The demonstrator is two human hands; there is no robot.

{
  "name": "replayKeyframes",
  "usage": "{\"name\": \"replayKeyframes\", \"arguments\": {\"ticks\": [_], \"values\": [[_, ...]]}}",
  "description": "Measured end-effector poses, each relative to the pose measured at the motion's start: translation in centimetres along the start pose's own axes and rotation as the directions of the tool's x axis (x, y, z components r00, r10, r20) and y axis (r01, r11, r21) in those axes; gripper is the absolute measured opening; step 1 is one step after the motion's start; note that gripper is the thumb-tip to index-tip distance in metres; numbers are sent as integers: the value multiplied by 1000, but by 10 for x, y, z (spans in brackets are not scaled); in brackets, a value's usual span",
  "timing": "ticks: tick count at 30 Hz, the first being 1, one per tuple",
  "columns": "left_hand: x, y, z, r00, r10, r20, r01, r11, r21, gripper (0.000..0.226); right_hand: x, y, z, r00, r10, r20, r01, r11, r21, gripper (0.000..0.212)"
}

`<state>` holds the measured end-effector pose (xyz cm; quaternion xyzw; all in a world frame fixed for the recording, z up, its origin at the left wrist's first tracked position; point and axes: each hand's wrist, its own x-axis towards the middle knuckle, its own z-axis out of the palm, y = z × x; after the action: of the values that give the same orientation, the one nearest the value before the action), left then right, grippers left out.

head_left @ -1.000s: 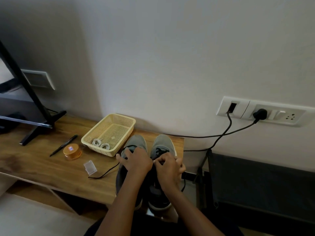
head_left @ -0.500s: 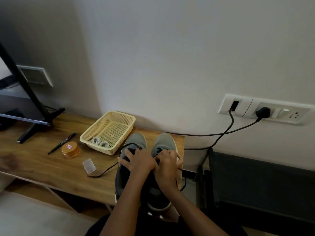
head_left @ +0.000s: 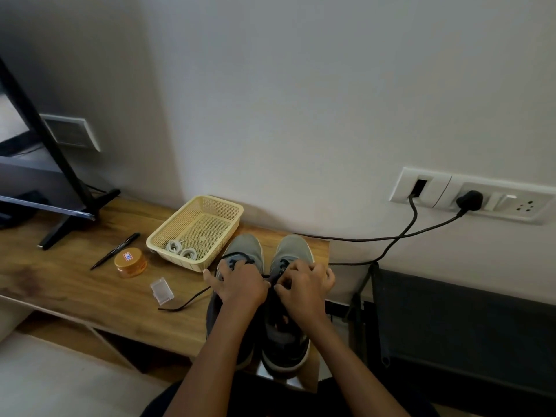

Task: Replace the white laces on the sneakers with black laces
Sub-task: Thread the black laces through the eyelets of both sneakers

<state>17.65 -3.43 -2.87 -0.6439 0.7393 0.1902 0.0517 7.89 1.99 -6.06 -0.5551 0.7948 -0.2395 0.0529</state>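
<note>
Two grey sneakers stand side by side at the right end of the wooden table (head_left: 75, 296), toes toward the wall. My left hand (head_left: 237, 284) rests over the laced part of the left sneaker (head_left: 243, 248). My right hand (head_left: 304, 287) has its fingers curled over the eyelets of the right sneaker (head_left: 291, 248), pinching a black lace there. A loose black lace end (head_left: 183, 302) trails left across the table from the left sneaker. Rolled white laces (head_left: 180, 249) lie in the yellow mesh basket (head_left: 210, 206).
A black pen (head_left: 115, 251), an orange round tin (head_left: 130, 261) and a small clear plastic box (head_left: 162, 291) lie left of the shoes. A monitor stand (head_left: 75, 218) is at far left. Black cables (head_left: 406, 236) run from the wall sockets (head_left: 469, 200). A dark chair (head_left: 466, 326) stands at right.
The view has shifted slightly. Both hands stay on the sneakers; my right hand's fingers have shifted a little over the right sneaker's eyelets.
</note>
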Motion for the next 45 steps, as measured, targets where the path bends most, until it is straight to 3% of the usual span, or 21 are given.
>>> {"name": "replayKeyframes", "arguments": {"ticks": [4, 8, 11, 14, 18, 22, 25, 31, 36, 39, 41, 43, 45], "values": [[10, -10, 4, 989, 134, 56, -129, 987, -92, 26, 5, -2, 2, 1000, -21, -11, 21, 1000, -3, 16], [9, -14, 2, 987, 133, 84, -115, 974, -193, 26, 13, 3, -3, 1000, 14, 16, -14, 1000, 9, 14], [10, -14, 1, 993, 89, -71, -105, 960, -259, 19, 12, 6, -10, 996, 89, 28, -90, 995, 32, 19], [8, -10, -1, 963, 135, -232, -181, 965, -188, 9, 4, 9, -15, 986, 168, -2, -168, 986, 10, 34], [3, -2, -2, 953, 225, -201, -241, 968, -62, 17, -8, 15, -19, 978, 198, -66, -206, 962, -178, 34], [6, -5, -1, 946, 241, -217, -266, 960, -92, 12, -13, 18, -15, 974, 196, -116, -217, 952, -214, 32], [10, -11, -4, 952, 225, -206, -253, 960, -122, 14, -15, 18, -13, 961, 215, -172, -249, 946, -206, 38], [17, -22, -6, 965, 144, -221, -185, 966, -180, 18, -15, 25, -8, 947, 317, -51, -320, 926, -200, 44], [15, -22, -16, 959, -55, -279, -52, 931, -362, 24, -14, 25, -5, 918, 390, -68, -395, 911, -115, 50], [12, -24, -28, 911, -149, -385, -74, 858, -508, 21, -14, 25, -4, 909, 412, -72, -417, 903, -101, 53], [11, -25, -32, 835, -201, -512, -144, 819, -556, 20, -14, 26, -4, 902, 426, -71, -431, 896, -103, 55], [10, -25, -38, 710, -307, -634, -214, 764, -609, 19, -13, 27, -4, 896, 438, -74, -444, 889, -108, 58], [10, -28, -47, 520, -433, -736, -351, 677, -647, 21, -13, 27, -5, 895, 440, -76, -446, 888, -110, 60]]}}
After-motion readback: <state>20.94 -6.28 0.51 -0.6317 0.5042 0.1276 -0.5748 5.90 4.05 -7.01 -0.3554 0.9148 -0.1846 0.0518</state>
